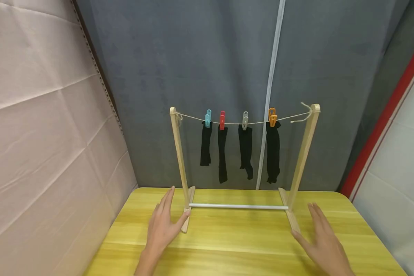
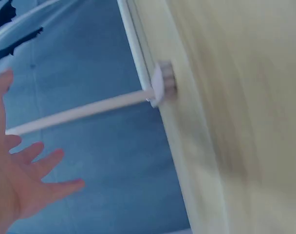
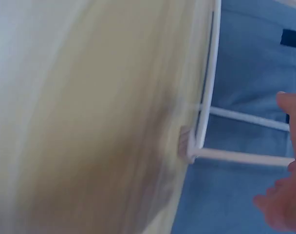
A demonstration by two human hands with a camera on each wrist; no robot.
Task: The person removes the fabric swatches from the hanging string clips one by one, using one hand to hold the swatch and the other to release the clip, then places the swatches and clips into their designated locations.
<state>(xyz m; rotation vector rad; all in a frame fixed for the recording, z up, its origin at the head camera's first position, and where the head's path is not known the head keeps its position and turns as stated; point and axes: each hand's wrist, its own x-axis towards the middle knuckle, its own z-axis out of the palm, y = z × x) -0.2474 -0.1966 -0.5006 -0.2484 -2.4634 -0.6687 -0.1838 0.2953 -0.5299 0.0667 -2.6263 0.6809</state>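
A small wooden drying rack stands on the table, with a string line (image 1: 193,117) tied between its left post (image 1: 179,153) and right post (image 1: 304,157). Clothespins in blue (image 1: 208,119), red (image 1: 222,120), grey (image 1: 245,120) and orange (image 1: 272,117) pinch black sock-like cloths (image 1: 273,153) onto the line. Beside the left post's foot, my left hand (image 1: 163,224) is held with fingers spread, gripping nothing. My right hand (image 1: 322,243) hovers near the right foot (image 1: 289,211), its fingers extended and holding nothing. Both wrist views show the hands apart from the posts.
A white crossbar (image 1: 238,206) joins the rack's feet low over the yellow wood-grain table (image 1: 227,241). Behind hangs a grey curtain (image 1: 193,57). Pale fabric (image 1: 48,134) walls the left side, and a white sheet with a red edge (image 1: 383,126) the right.
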